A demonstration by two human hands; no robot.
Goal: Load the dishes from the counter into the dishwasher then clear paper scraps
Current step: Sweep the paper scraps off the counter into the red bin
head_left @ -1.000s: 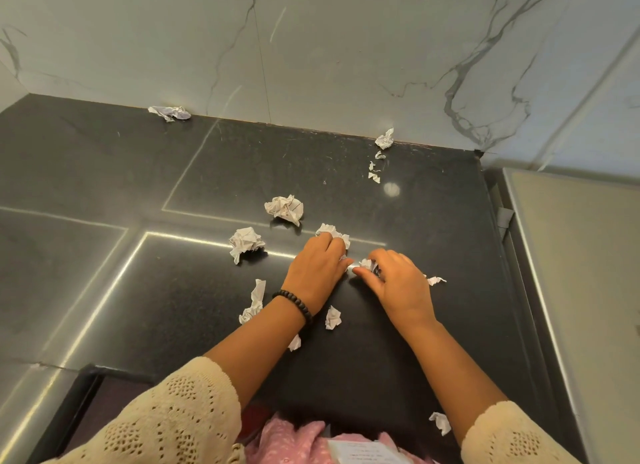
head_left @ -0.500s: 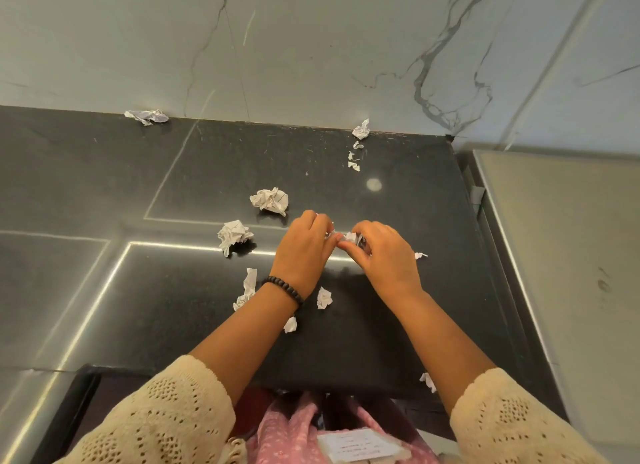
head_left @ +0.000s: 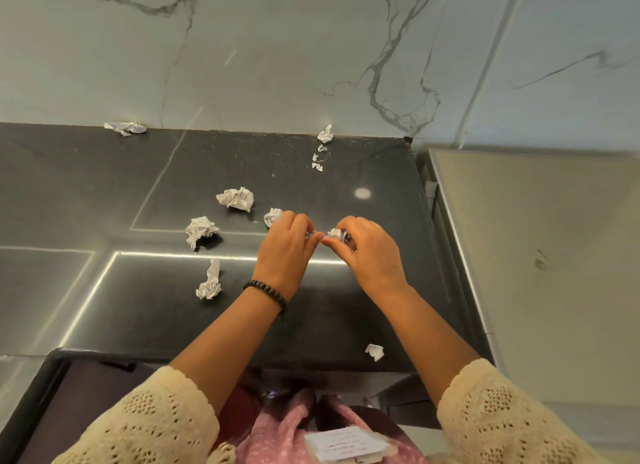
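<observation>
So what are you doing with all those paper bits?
A person is picking crumpled paper scraps off the black counter. The right hand pinches a scrap, and the left hand holds another wad. Several loose scraps lie on the counter, some by the marble wall.

The left hand (head_left: pixel 285 252) covers most of a crumpled scrap (head_left: pixel 272 216), and what its curled fingers (head_left: pixel 300 225) hold is mostly hidden. The right hand (head_left: pixel 369 252) hides part of a paper wad (head_left: pixel 335 234). Writing on the scraps is too small to read. The surface (head_left: pixel 104 193) runs off the left edge.
</observation>
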